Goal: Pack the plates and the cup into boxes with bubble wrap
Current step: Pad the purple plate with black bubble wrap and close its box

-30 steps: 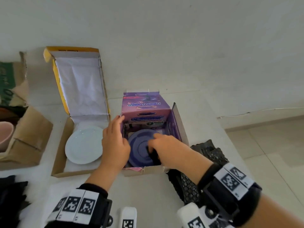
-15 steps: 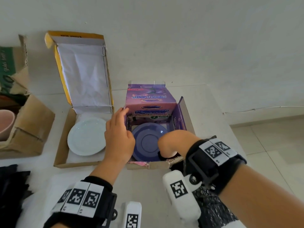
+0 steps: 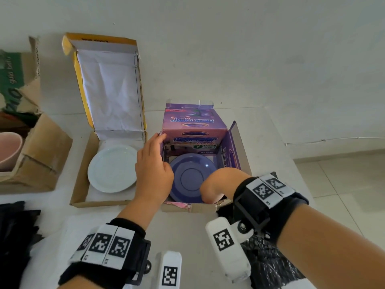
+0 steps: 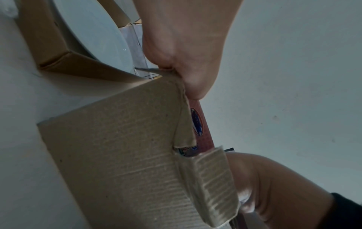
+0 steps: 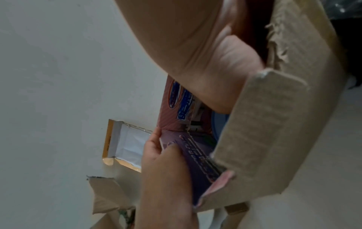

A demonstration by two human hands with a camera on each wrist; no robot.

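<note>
On the white table (image 3: pixel 260 130), the long cardboard box (image 3: pixel 80 192) with its yellow-edged lid propped open holds a pale plate (image 3: pixel 111 168). Just beside it, the purple box (image 3: pixel 195 130) (desk-lamp packaging) holds a blue-violet plate (image 3: pixel 190 176) lying flat on its floor. At the far left a torn brown carton (image 3: pixel 44 147) contains a pink cup (image 3: pixel 8 150). Black bubble wrap (image 3: pixel 268 261) lies under the right forearm. The left hand (image 3: pixel 153 174) grips the purple box's left wall; the right hand (image 3: pixel 218 184) hooks over its near wall, fingers hidden.
</note>
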